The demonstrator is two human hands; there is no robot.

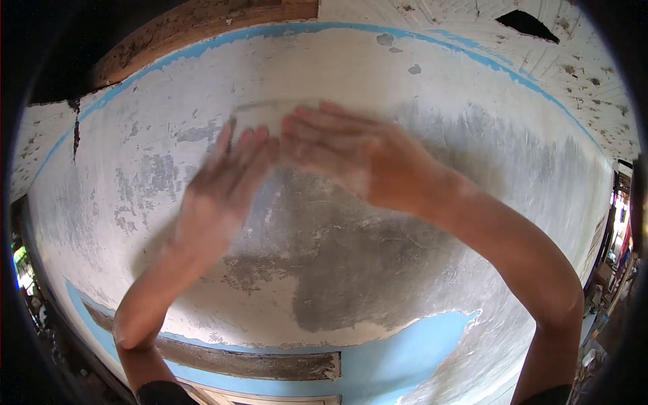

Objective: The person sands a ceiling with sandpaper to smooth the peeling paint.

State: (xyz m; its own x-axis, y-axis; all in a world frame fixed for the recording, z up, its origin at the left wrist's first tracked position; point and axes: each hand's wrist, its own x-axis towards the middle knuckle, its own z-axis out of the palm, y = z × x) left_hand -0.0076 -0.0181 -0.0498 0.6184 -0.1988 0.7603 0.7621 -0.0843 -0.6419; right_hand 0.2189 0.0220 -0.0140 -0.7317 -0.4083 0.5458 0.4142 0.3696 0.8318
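Both my hands are raised against a patchy wall (351, 283), and motion smears them. A thin, flat, pale piece (270, 111) shows as a faint edge above the fingertips, lying along the wall; its kind is too blurred to make out. My left hand (223, 182) has its fingers pointing up at the lower left of this piece, seemingly closed on it. From the right, my right hand (351, 148) reaches across with fingers laid together on its lower edge. The fingertips of the two hands nearly meet. Grey bare plaster and whitish coating surround them.
A blue painted strip (270, 30) runs along the wall's top, below a pale textured ceiling (459, 20) with a dark hole (528, 25). Lower down are a blue painted area (405, 351) and a recessed brown slot (256, 361). Clutter (607, 290) stands at the right.
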